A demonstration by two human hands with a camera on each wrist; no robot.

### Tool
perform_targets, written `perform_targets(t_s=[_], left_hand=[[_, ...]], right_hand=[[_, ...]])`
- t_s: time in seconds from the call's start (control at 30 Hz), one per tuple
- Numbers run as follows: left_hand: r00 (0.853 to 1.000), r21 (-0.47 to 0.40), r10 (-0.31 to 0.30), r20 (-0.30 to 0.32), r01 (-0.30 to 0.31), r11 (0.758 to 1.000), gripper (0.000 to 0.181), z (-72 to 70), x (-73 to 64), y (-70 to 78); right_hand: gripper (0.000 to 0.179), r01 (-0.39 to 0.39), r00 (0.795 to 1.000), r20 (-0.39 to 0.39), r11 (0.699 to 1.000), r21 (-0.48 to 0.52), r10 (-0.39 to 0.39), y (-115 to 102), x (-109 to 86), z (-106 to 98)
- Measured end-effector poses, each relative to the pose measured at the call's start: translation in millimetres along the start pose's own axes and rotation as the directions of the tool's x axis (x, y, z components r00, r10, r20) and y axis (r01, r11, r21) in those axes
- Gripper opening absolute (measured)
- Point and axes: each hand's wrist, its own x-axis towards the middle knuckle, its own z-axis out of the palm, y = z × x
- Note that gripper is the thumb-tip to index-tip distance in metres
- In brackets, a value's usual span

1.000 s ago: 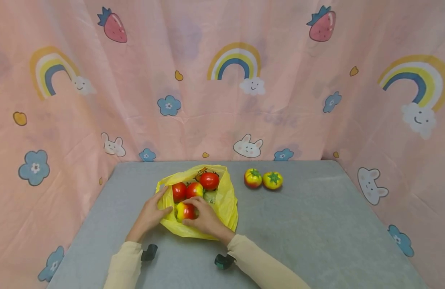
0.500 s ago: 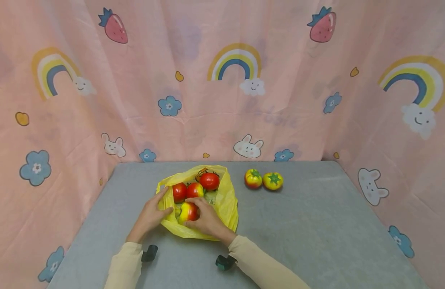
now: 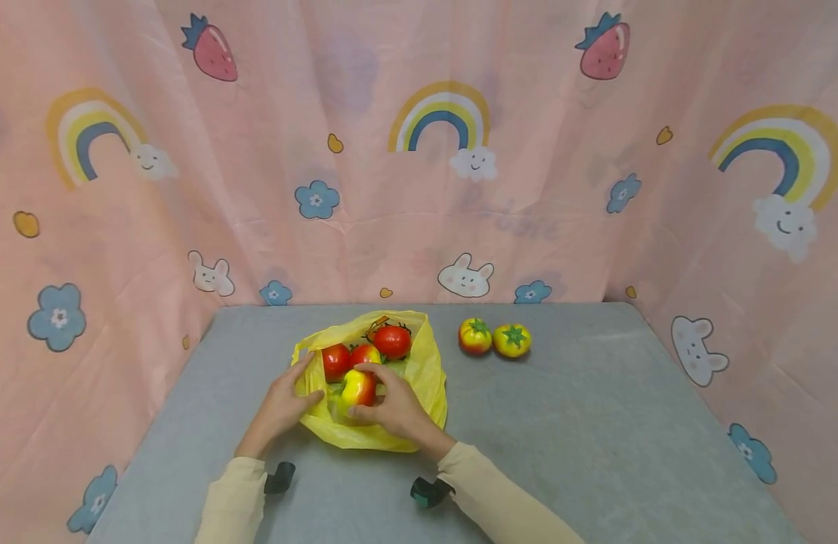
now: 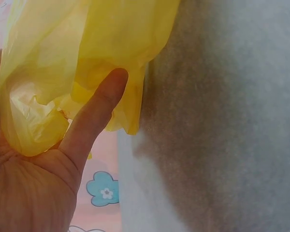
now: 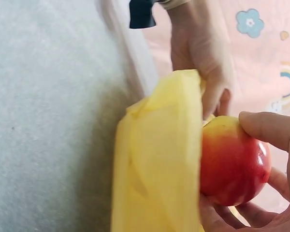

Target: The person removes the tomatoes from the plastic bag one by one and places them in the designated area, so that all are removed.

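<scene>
A yellow plastic bag (image 3: 428,381) lies with its mouth open on the table. My left hand (image 3: 282,408) holds its left side, thumb (image 4: 89,121) along the plastic and the bag between thumb and fingers. Over the bag's mouth, my right hand (image 3: 394,408) grips a glossy red-and-yellow round fruit (image 3: 357,387) between thumb and fingers. In the right wrist view the fruit (image 5: 234,164) is partly covered by the bag's edge (image 5: 157,164). Inside the bag sit a red tomato (image 3: 393,342), another red fruit (image 3: 335,361) and a partly hidden red-and-yellow one (image 3: 366,354).
Two yellow-and-red tomatoes (image 3: 475,336) with green leafy tops stand side by side right of the bag on the grey table (image 3: 561,423). A pink patterned curtain (image 3: 364,249) closes off the back and sides.
My right hand has raised the red-and-yellow fruit and shifted slightly right, turning its yellow end upward. My left hand stays at the bag's left side.
</scene>
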Motion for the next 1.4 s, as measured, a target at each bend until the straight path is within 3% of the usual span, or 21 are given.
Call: perform_targets(t_s=[0.2, 0.73, 1.4], left_hand=[[1.000, -0.003, 0.013, -0.006, -0.013, 1.000, 0.076, 0.1, -0.7, 0.6], [1.000, -0.002, 0.024, -0.012, -0.024, 1.000, 0.076, 0.2, -1.7, -1.9], [1.000, -0.013, 0.007, 0.003, -0.007, 1.000, 0.076, -1.3, -1.0, -1.6]], right_hand=[[0.064, 0.020, 1.000, -0.014, 0.997, 0.077, -0.019, -4.3, -5.8, -8.7], [0.064, 0.107, 0.992, -0.082, 0.989, 0.106, -0.099, 5.0, -10.1, -28.9], [0.069, 0.055, 0.991, -0.126, 0.986, 0.160, -0.035, 4.3, -16.6, -47.5]])
